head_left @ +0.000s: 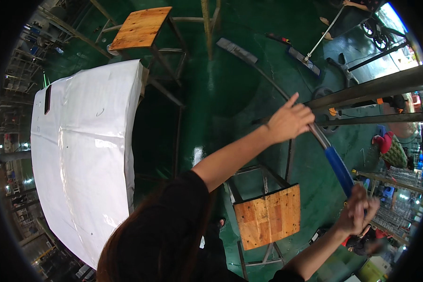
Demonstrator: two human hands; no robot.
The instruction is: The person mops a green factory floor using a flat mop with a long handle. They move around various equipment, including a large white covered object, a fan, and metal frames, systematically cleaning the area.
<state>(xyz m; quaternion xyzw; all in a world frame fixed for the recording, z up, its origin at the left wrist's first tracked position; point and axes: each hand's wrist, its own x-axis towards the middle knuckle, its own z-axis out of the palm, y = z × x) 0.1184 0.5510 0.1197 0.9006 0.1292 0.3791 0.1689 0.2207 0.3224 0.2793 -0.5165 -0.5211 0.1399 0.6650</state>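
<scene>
A long-handled flat mop [337, 167] slants across the floor in front of me. Its grey rectangular head [237, 50] lies on the green floor at the far middle, and its metal pole ends in a blue grip. My left hand [290, 120] is closed around the metal pole partway along, with one finger sticking out. Lower down on the right, my right hand [359, 212] is wrapped about the end of the blue grip. Part of the pole is hidden behind my left hand.
A table covered in a white sheet [94, 141] stands at my left. One wooden-topped stool [267, 216] is between my arms, another wooden stool [141, 27] at the far left. At the far right, a person holds a second flat mop [304, 61]. Metal beams [371, 88] jut in from the right.
</scene>
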